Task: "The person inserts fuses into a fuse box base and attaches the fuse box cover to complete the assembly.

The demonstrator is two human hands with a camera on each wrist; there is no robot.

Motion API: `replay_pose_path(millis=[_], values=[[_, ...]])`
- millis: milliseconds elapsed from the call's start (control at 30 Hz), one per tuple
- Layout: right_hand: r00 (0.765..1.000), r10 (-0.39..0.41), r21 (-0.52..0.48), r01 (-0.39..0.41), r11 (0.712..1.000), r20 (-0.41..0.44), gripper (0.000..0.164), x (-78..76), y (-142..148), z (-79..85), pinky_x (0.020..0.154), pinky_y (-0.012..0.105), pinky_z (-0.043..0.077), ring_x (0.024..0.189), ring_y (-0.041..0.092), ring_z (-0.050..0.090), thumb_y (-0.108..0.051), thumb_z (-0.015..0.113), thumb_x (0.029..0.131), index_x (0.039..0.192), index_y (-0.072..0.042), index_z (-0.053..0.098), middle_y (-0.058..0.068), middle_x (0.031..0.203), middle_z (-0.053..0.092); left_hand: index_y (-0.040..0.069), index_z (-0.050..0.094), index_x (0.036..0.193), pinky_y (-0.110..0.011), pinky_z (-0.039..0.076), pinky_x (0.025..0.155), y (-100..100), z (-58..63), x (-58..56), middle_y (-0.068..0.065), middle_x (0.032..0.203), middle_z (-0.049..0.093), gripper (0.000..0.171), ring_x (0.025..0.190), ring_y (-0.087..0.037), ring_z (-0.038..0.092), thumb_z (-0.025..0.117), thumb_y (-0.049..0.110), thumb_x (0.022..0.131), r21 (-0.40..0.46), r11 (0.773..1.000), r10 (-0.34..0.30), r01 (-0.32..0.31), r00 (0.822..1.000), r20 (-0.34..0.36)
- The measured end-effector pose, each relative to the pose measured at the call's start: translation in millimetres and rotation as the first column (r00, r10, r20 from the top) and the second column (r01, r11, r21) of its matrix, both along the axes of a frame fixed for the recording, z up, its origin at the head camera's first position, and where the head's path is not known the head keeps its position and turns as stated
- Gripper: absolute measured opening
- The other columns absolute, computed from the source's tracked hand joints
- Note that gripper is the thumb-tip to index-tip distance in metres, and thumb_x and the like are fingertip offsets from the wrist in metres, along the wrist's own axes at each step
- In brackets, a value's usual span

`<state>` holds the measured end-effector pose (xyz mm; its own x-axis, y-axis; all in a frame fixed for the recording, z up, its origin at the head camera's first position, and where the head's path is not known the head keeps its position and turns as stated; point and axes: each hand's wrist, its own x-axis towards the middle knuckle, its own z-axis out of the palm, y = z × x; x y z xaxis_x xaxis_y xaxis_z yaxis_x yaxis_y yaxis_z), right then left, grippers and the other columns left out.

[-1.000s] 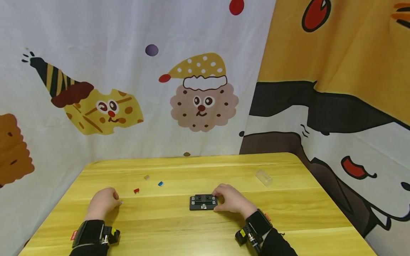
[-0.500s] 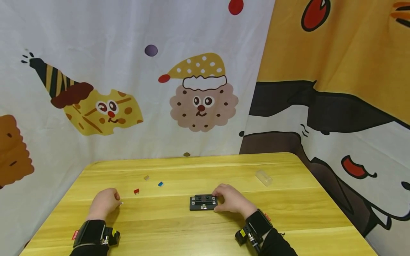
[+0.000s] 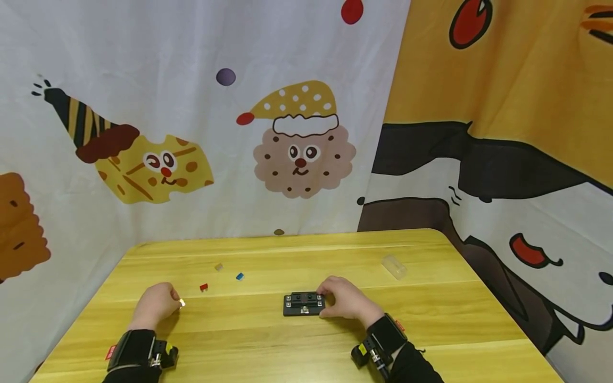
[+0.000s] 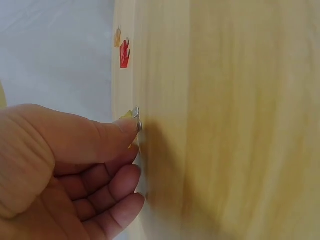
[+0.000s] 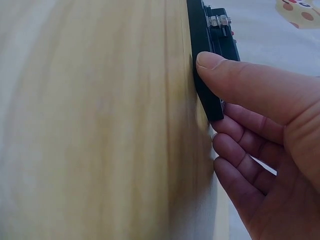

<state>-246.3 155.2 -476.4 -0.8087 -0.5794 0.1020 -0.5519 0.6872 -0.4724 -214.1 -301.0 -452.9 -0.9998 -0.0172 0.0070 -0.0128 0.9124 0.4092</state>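
My left hand (image 3: 157, 304) pinches a small yellow blade fuse (image 4: 128, 115) between thumb and fingertips, low over the table at the left. Its silvery prongs (image 4: 136, 113) stick out past the thumb; much of the fuse is hidden. In the head view a black fuse block (image 3: 304, 304) with metal screw terminals lies flat at the table's middle. My right hand (image 3: 349, 299) grips its right end, the thumb on the near edge and fingers at the far side. A red blade fuse (image 3: 204, 287), a blue one (image 3: 240, 276) and a pale tan one (image 3: 218, 267) lie between the hands, farther back.
A clear plastic cover (image 3: 394, 267) lies at the back right of the wooden table (image 3: 268, 351). Behind the table hangs a curtain (image 3: 191, 42) with cartoon prints. Each wrist wears a black strap with a small camera.
The yellow fuse in my left fingertips has turned slightly and now shows brighter in the head view. The right hand and the fuse block stay in place.
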Motion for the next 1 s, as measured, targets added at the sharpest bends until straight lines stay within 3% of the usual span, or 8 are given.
replay_pose_path(millis=[233,533,700,1000], values=[[1.0,0.008,0.002,-0.008,1.0,-0.011,0.044,0.9,1,0.4,0.091,0.038,0.048,0.098,0.018,0.058,-0.024,0.088,0.074,0.111,-0.009,0.068,0.0,0.106,0.062,0.002,0.058,0.076,-0.038,0.041,0.063,-2,-3.2,0.6,-0.005,0.073,0.055,0.018,0.066,-0.022,0.049,0.075,0.007,0.08,0.041,0.999,0.018,-0.018,1.0,-0.008],[1.0,-0.003,0.006,0.003,1.0,-0.002,0.044,1.2,1,-1.6,0.091,0.038,0.047,0.098,0.017,0.058,-0.025,0.088,0.074,0.111,-0.01,0.068,-0.001,0.106,0.061,0.002,0.062,0.08,-0.038,0.043,0.064,3,-2.3,0.6,-0.002,0.074,0.059,0.016,0.069,-0.021,0.052,0.077,0.007,0.081,0.067,0.998,-0.001,0.003,1.0,-0.03],[1.0,-0.01,0.01,0.01,1.0,0.001,0.044,0.3,1,-2.3,0.092,0.039,0.047,0.098,0.017,0.057,-0.025,0.088,0.074,0.111,-0.011,0.068,-0.001,0.106,0.061,0.002,0.062,0.082,-0.037,0.043,0.063,12,4.0,3.7,-0.003,0.075,0.058,0.015,0.068,-0.022,0.05,0.076,0.006,0.082,0.094,0.995,-0.016,0.02,0.999,-0.04],[1.0,-0.001,-0.005,0.001,1.0,0.005,0.044,1.3,1,-0.6,0.091,0.038,0.048,0.098,0.018,0.058,-0.025,0.088,0.074,0.111,-0.009,0.068,-0.001,0.106,0.061,0.003,0.065,0.083,-0.041,0.046,0.067,42,14.8,2.8,-0.002,0.076,0.062,0.009,0.069,-0.019,0.054,0.074,0.003,0.083,0.092,0.99,-0.094,0.108,0.985,-0.142]])
